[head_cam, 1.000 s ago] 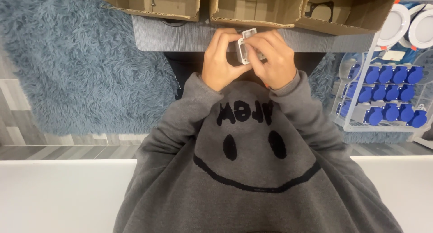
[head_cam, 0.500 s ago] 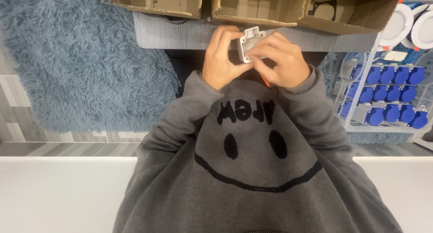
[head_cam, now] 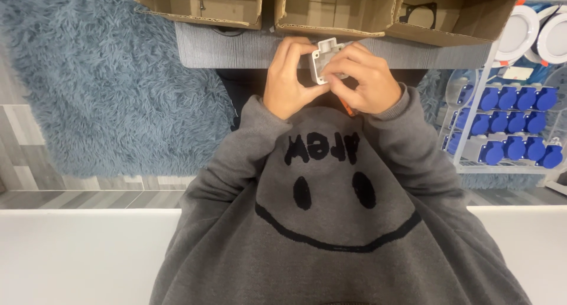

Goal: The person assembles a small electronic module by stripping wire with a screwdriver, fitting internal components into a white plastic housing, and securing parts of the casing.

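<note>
Head view, looking down. Both hands raised over the near edge of the grey bench, gripping one small grey plastic housing between them. Left hand closed around its left side, fingers curled over the top. Right hand closed on its right side, fingertips pressed on the face. Open cardboard boxes line the far side of the bench. Blue shaggy rug at left; wire rack of blue parts at right.
</note>
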